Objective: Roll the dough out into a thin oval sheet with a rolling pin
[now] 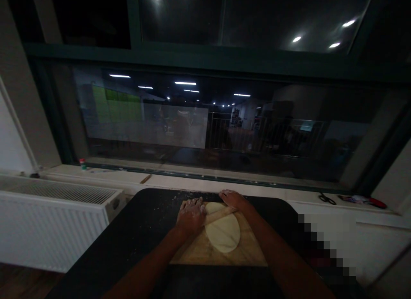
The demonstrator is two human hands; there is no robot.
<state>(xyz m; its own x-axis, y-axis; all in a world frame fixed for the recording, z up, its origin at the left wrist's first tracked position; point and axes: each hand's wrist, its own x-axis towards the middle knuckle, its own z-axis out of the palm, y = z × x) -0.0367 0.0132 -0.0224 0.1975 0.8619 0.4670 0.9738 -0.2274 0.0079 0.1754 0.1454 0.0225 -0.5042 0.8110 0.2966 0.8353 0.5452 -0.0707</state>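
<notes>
A flat oval sheet of pale dough (224,237) lies on a wooden board (189,257). Across its upper part runs a slim wooden rolling pin (219,215), slanting up to the right. My left hand (192,214), floury on the fingers, is over the pin's left end. At the other end, my right hand (233,200) rests on the pin, its floury fingers reaching past the dough's far edge. Both palms hide the ends of the pin, and the undersides of the fingers cannot be seen.
The board lies on a black table (128,243) dusted with flour on the left. Behind it runs a windowsill (189,183) with scissors (326,198) and a small red-capped bottle (82,164). A white radiator (54,230) stands left.
</notes>
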